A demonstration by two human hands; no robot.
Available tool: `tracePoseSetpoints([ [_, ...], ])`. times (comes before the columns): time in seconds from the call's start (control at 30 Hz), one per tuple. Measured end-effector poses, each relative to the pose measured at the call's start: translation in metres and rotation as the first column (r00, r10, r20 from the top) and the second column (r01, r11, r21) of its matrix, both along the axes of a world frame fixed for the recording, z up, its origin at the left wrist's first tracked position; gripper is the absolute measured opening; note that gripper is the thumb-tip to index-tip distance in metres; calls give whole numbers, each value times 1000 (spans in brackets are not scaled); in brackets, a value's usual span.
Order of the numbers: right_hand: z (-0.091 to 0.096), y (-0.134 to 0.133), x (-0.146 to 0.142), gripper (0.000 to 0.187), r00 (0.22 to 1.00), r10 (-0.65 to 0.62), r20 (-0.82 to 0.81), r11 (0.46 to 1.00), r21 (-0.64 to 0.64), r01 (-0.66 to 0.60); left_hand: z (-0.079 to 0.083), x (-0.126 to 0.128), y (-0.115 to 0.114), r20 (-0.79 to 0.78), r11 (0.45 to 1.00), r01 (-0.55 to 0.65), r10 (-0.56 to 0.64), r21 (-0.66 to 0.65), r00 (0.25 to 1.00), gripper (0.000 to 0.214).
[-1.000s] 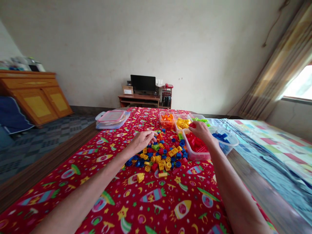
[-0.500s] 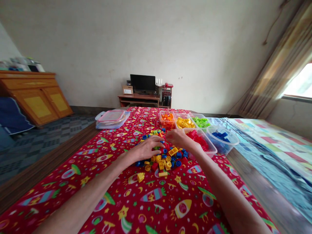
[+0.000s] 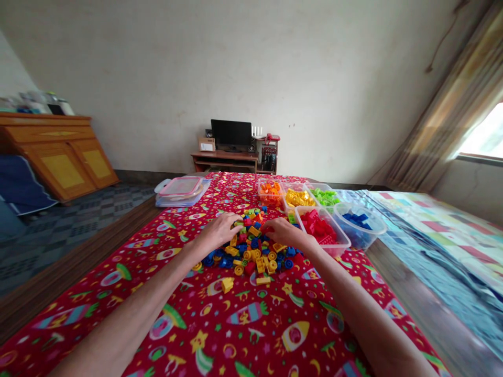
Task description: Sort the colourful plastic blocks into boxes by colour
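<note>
A loose pile of plastic building bricks [image 3: 257, 255] in yellow, blue, red, green and orange lies on a red rocket-print cloth [image 3: 220, 335]. My left hand [image 3: 220, 230] is at the pile's left side, its thumb and fingers closed about a small green brick [image 3: 238, 224]. Over the right side of the pile, my right hand [image 3: 286, 231] has its fingers curled down; what lies between its fingertips is too small to name. Just right of that hand stands a clear tub of red bricks [image 3: 319, 228]. A yellow brick [image 3: 227, 285] lies apart, nearer to me.
Behind the red tub are tubs of orange bricks [image 3: 271, 192], yellow bricks [image 3: 299, 198] and green bricks [image 3: 324, 197]. A round tub of blue bricks [image 3: 357, 221] stands at right. Stacked lids [image 3: 181, 188] lie far left. A monitor [image 3: 231, 134] stands beyond the table.
My left hand has shifted left and slightly away from me, uncovering more of the pile's middle. My right hand has come slightly down and back towards the pile.
</note>
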State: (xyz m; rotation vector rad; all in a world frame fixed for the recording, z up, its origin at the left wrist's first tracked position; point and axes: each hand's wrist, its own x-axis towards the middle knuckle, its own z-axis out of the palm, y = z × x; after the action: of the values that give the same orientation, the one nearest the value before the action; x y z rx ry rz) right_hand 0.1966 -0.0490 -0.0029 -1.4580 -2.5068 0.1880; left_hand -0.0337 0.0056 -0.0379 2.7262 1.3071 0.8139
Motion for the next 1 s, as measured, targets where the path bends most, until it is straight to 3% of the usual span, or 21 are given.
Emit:
tracePoseSetpoints([
  [0.27,-22,12,4,26,998,-44,-53,989,136,51,5,-7,4,-54,997,-32,28,-69,998,23],
  [0.43,-18,8,2,33,977,-141,-161,955,240,177,12,-2,-2,-52,1000,22,-23,-9,998,19],
  [0.57,-11,6,-4,32,976,-85,-198,964,231,130,25,6,-15,-149,986,130,-144,-101,978,13],
  [0.7,-23,11,-4,25,983,-43,-178,961,261,89,28,13,-28,-282,968,162,-213,-194,935,15],
  [0.83,-37,18,-3,16,990,-59,-124,974,211,84,25,12,-29,-313,977,137,-183,-164,932,19],
  [1.0,-34,19,-6,17,994,-75,-83,990,111,84,17,9,-22,-281,988,100,-130,-120,951,22],
])
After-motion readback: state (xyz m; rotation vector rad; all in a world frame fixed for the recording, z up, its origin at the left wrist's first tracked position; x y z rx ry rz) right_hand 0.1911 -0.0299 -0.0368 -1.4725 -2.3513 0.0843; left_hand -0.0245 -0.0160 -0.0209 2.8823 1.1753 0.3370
